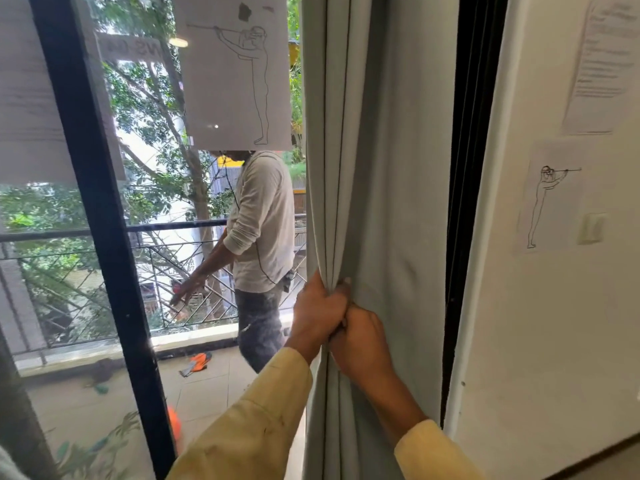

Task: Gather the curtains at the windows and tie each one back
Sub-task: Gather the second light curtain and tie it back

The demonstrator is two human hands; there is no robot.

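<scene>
A pale grey curtain hangs bunched in folds at the right side of the glass door, against the black frame. My left hand grips the curtain's left folds at about waist height, thumb on the near side. My right hand sits just below and to the right, fingers curled into the same gathered folds. The two hands touch each other. Both sleeves are pale yellow. No tie-back cord or band shows.
A black door mullion crosses the glass at left. Paper sheets with line drawings are stuck on the glass and on the white wall at right. A person stands outside on the balcony by the railing.
</scene>
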